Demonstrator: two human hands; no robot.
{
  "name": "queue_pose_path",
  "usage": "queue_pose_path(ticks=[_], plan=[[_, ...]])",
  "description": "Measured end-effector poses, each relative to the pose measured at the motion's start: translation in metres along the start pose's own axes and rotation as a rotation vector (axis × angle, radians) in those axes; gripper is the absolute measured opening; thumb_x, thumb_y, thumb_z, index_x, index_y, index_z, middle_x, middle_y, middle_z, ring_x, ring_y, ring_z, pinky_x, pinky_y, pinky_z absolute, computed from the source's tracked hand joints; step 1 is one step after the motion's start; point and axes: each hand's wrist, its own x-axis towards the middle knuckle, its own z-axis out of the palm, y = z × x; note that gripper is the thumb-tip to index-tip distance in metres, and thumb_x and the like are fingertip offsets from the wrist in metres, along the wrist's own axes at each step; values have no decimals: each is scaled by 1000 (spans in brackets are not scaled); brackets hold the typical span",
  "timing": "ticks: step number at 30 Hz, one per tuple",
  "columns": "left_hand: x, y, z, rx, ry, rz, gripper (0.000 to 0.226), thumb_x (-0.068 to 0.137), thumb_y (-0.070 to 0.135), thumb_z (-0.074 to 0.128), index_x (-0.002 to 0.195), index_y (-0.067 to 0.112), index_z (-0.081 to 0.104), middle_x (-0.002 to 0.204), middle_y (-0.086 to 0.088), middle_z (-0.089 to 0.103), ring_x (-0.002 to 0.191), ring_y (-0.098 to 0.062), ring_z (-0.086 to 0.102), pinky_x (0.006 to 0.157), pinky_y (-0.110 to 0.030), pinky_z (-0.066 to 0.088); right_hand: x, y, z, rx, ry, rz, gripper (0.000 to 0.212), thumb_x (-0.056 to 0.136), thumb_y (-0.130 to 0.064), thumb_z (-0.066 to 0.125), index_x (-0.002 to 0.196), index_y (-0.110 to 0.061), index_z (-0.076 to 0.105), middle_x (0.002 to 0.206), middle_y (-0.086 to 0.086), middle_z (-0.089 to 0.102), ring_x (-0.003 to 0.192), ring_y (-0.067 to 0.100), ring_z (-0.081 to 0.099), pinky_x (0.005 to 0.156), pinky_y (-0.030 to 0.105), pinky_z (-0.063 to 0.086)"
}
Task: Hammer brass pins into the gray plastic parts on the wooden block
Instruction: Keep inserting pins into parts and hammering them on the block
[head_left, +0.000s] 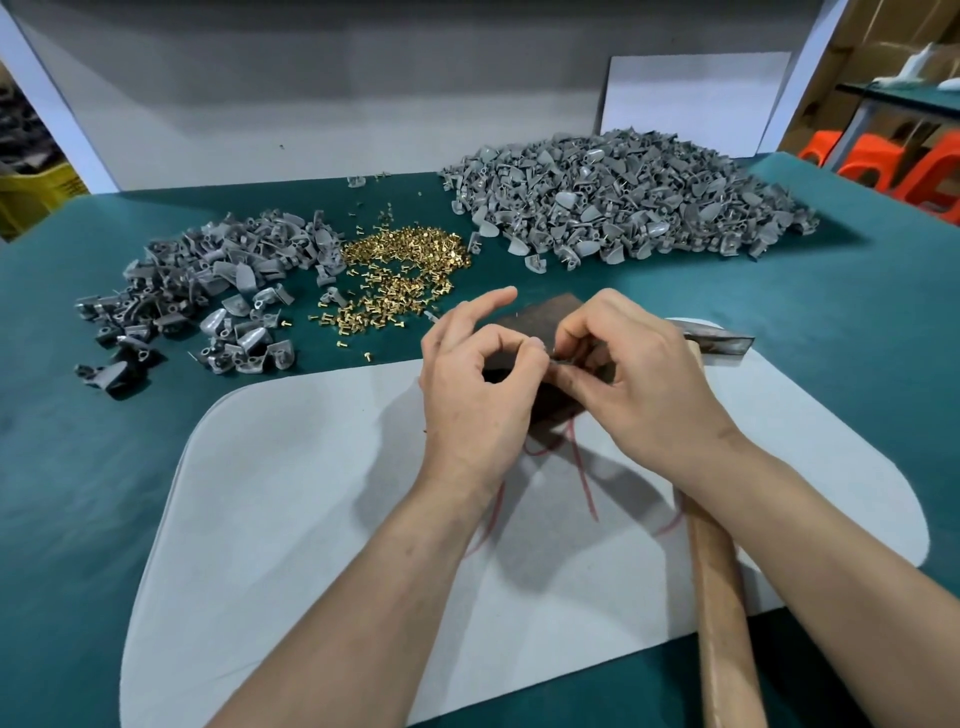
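Both hands, left hand (478, 387) and right hand (641, 376), pinch a small gray part (558, 362) over the wooden block (540, 314) (pin hidden). Risk: a crooked pin would bend under the hammer (719, 338).

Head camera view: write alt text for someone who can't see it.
The left hand and right hand pinch a small part over a wooden block on a pale mat. A hammer lies unheld at the right. Behind, brass pins sit between two piles of gray parts.
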Motion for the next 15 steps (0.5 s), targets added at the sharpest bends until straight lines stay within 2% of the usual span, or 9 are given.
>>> queue_pose_path(ticks=[5, 10, 12, 15], plan=[[0, -1, 1, 2, -2, -1, 28, 84, 14, 64, 60, 28, 61, 114, 32, 54, 121, 1, 37, 103, -19, 26, 1, -1, 1, 8, -2, 22, 15, 79, -2, 73, 80, -5, 58, 76, -8, 45, 65, -2, 44, 62, 5, 34], [1, -2, 1, -35, -1, -10, 30, 87, 14, 63, 61, 27, 62, 115, 26, 58, 121, -2, 40, 99, -9, 27, 2, -2, 0, 63, 10, 61, 16, 79, -8, 75, 79, -8, 58, 74, -9, 46, 63, 7, 44, 62, 7, 35], [1, -1, 1, -97, 10, -32, 28, 90, 18, 60, 63, 23, 64, 116, 20, 60, 121, -5, 43, 99, -11, 29, 3, -2, -2, 87, -6, 104, 19, 79, -13, 75, 78, -15, 56, 73, -12, 48, 64, 4, 46, 61, 8, 35], [1, 0, -1, -196, 60, -78, 27, 87, 29, 51, 66, 22, 65, 112, 15, 60, 120, -8, 48, 101, -20, 34, 4, -5, -5, 128, -74, 185, 23, 80, -13, 73, 76, -17, 51, 61, -11, 48, 53, 0, 47, 49, 6, 34]])
